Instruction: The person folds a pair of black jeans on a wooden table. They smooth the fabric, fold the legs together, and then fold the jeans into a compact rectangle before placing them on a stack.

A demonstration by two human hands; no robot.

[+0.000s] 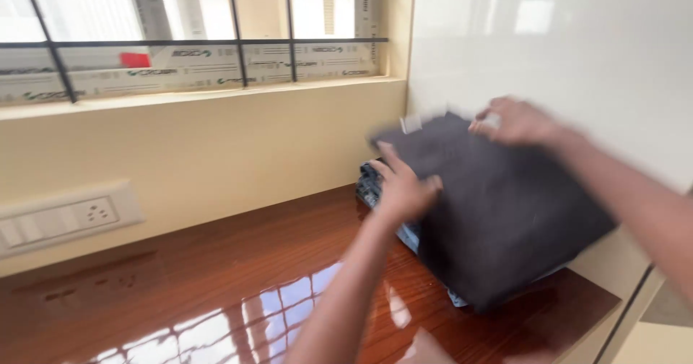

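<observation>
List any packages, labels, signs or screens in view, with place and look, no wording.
Film strips: along the window frame bars, long pale bands with small dark and green print.
Red tag: on the window's lower bar, left side, small red rectangle.
Garment label: at the far edge of the dark folded cloth, small white tab, blurred.
No packages or screens.

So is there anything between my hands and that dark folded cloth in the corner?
Nothing visible. The left hand already lies on the near edge of the dark folded cloth, and the right hand touches its far edge by the wall. The cloth sits on blue folded denim on the wooden counter.
</observation>
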